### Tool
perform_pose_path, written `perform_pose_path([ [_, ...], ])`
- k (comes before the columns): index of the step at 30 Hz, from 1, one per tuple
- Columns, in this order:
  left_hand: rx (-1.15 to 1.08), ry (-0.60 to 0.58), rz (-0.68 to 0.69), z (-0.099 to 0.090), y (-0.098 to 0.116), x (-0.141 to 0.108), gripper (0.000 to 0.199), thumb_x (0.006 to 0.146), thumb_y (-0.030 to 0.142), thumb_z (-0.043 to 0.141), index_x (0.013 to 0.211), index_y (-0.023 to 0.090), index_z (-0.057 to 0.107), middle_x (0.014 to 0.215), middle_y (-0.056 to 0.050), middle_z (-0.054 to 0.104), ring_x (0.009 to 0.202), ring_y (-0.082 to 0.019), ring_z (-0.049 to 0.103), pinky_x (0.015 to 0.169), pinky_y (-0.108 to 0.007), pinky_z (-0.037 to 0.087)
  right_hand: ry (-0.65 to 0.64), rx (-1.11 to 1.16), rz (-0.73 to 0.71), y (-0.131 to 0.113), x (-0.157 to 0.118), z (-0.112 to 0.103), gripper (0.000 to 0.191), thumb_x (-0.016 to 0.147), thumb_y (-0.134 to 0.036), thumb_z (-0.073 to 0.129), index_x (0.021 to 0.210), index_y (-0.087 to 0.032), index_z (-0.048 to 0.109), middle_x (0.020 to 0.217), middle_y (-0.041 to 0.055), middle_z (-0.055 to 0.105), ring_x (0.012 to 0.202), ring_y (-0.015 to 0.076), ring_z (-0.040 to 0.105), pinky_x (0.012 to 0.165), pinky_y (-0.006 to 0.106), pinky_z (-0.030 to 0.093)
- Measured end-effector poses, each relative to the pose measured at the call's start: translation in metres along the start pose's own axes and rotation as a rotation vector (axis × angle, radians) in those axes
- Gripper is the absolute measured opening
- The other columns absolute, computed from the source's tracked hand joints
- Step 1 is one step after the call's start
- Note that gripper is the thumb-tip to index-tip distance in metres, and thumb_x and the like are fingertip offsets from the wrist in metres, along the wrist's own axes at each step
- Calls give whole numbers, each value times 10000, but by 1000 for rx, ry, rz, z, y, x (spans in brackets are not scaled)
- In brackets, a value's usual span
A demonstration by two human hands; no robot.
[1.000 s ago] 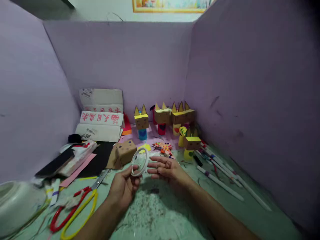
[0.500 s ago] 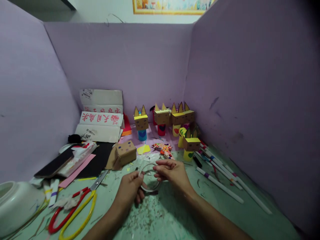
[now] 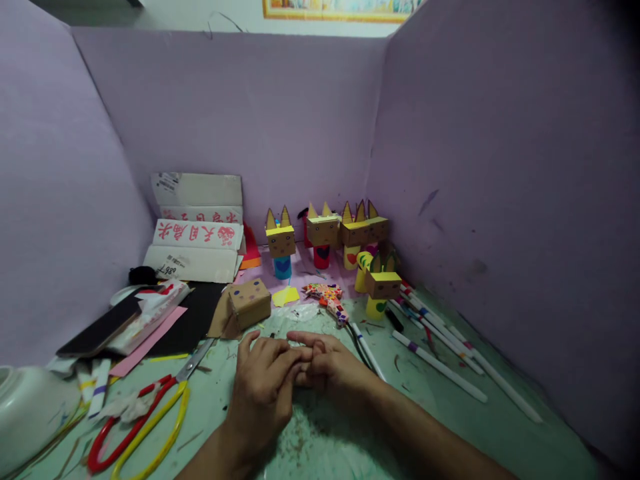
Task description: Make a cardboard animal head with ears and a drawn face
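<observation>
My left hand (image 3: 265, 380) and my right hand (image 3: 335, 367) meet at the fingertips over the green table cover (image 3: 320, 440). The fingers of both are pinched together, and whatever lies between them is hidden. Just behind my hands is a patterned paper piece (image 3: 330, 300), with a white pen (image 3: 369, 352) and dark strips running from it beside my right hand. A cardboard box with dots (image 3: 251, 304) sits beyond my left hand. Large scissors with red and yellow handles (image 3: 150, 413) lie to the left, blades pointing away.
Cardboard animal figures (image 3: 281, 241) stand at the back, one nearer (image 3: 383, 287). Markers (image 3: 440, 367) lie at the right. Folded cardboard (image 3: 197, 240), black paper (image 3: 187, 320) and a white pot (image 3: 35, 420) are on the left. Purple walls (image 3: 230, 107) enclose three sides.
The white ring seen between my hands is no longer visible. My hands have come together. A white pen and dark strips now show behind my right hand. The view has shifted slightly.
</observation>
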State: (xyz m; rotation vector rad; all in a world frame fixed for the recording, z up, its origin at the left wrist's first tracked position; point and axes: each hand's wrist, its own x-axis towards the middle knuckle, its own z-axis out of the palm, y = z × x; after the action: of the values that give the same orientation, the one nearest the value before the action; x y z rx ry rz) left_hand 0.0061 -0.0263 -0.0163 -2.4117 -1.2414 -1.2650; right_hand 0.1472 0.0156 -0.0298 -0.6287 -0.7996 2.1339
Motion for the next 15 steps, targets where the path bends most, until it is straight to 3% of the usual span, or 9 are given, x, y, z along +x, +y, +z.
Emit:
perform_pose_path([
  [5,-14,35,3,0,-5,0,210,818,25,483,856,178,622,734,-29,616,712,-169,568,877,-482,350,-29,35,46,-5,-4,6,682,416,-32,530,1088,-107,438,726,72,722,658,215,695,679,333,478],
  [10,58,107,52,1,-9,1,204,824,12,471,808,176,591,733,-30,599,724,-164,561,855,-451,387,-62,49,47,-9,-7,12,722,377,3,466,1088,-111,413,758,76,724,711,200,687,712,323,467],
  [15,182,94,58,4,-12,6,161,836,52,470,749,147,566,767,-84,573,762,-209,518,749,-414,413,-106,120,-1,-13,-10,13,708,376,9,464,1072,-111,438,818,85,724,738,171,663,743,328,459],
])
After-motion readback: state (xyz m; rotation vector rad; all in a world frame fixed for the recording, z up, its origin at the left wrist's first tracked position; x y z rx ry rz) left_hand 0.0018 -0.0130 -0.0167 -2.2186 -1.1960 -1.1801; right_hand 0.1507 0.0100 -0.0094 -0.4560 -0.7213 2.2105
